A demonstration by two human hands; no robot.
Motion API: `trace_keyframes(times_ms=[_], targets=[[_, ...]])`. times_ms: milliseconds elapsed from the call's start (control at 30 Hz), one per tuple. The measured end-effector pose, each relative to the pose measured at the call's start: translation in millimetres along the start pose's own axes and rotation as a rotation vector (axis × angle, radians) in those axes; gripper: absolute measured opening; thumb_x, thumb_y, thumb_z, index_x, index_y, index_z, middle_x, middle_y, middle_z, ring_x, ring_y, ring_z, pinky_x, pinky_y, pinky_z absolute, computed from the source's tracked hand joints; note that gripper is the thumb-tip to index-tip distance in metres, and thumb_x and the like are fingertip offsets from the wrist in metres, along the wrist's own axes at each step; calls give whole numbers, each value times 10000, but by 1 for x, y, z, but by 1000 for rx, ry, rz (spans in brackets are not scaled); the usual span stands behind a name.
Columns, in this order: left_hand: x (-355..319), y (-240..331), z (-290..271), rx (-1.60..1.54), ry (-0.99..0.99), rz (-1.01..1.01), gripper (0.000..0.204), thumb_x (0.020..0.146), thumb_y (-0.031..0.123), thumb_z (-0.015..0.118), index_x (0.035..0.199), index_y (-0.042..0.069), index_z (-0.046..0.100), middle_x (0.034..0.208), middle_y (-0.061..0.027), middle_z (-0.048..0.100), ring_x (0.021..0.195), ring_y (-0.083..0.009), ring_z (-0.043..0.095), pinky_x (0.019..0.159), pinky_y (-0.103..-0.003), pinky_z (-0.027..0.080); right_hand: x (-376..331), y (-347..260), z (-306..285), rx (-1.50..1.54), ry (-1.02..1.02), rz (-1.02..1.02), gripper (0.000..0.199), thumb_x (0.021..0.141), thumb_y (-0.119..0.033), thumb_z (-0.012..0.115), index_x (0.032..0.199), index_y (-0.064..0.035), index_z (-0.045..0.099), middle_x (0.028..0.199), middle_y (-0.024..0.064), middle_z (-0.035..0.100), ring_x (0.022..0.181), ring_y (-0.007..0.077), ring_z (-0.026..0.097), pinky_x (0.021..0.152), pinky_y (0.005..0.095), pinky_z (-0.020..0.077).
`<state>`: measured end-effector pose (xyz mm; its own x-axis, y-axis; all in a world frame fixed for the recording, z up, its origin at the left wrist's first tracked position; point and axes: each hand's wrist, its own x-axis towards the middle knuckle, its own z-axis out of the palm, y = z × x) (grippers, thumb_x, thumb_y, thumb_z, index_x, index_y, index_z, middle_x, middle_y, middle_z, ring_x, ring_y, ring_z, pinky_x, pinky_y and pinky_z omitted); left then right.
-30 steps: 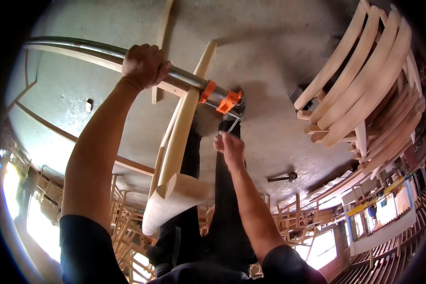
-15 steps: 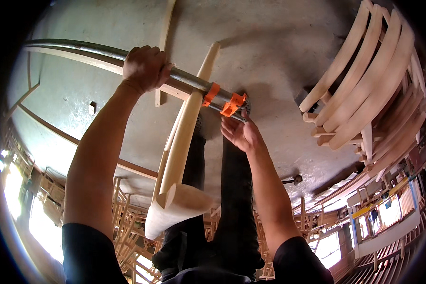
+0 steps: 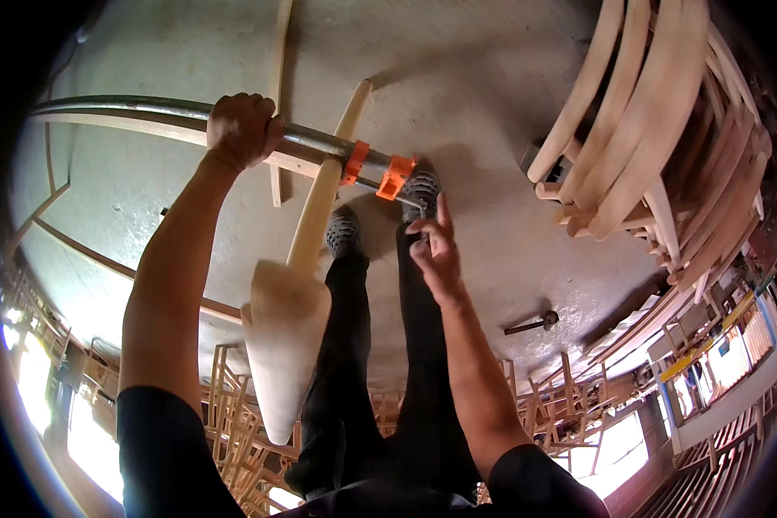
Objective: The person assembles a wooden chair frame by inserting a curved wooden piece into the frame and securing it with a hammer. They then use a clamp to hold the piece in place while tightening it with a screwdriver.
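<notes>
Orange clamp fittings on a pipe clamp, pale wood, and one crank to work, so here's my two cents. The inner orange clamp fitting (image 3: 355,163) sits right up beside the tapered wooden leg (image 3: 313,220), with the outer orange clamp fitting (image 3: 395,177) further along the steel pipe (image 3: 324,140). I read the step as working the screw on that end.

The left hand (image 3: 243,131) is wrapped firmly round the pipe, which is what I'd want: a steady grip should stop the bar rolling while the screw turns. The right hand (image 3: 438,255) is spread loosely, index finger pointing away, the others half bent just beside the crank handle (image 3: 420,207); can't tell if any finger touches it. I'd use short, even turns and check that the pad meets the leg squarely. Round stock probably slips or dents if you crank hard at an angle — a scrap block might save the surface.

Material-wise, the pipe is dull grey metal, running alongside a straight, square-edged wooden rail (image 3: 298,162). The leg is rounded, thinner toward its far end, and its near end meets a curved wooden slab (image 3: 287,337), broad up top and narrowing to a blunt tip, smooth as if sanded. More bowed wooden slats (image 3: 643,129) are stacked off to the right, with a hammer (image 3: 535,324) lying on the smooth grey floor (image 3: 492,155).
</notes>
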<state>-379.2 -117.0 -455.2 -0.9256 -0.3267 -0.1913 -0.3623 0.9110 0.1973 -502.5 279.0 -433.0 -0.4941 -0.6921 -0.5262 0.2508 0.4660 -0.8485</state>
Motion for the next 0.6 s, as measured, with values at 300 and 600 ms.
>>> trace_keyframes(times_ms=[300, 600], targets=[[26, 1, -8, 184, -446, -76, 385, 948, 374, 512, 744, 127, 725, 772, -110, 728, 773, -309, 717, 717, -504, 551, 66, 42, 3, 923, -42, 959, 733, 962, -656, 414, 1374, -66, 554, 1554, 197, 386, 1507, 346, 176, 1190, 585, 226], [65, 20, -147, 38, -398, -190, 629, 1040, 467, 349, 662, 115, 709, 703, -125, 685, 692, -339, 668, 680, -484, 541, 82, -88, -33, 479, 145, -8, 217, 867, 55, 581, 1064, 1, 653, 1059, 85, 665, 928, 164, 639, 858, 345, 548]])
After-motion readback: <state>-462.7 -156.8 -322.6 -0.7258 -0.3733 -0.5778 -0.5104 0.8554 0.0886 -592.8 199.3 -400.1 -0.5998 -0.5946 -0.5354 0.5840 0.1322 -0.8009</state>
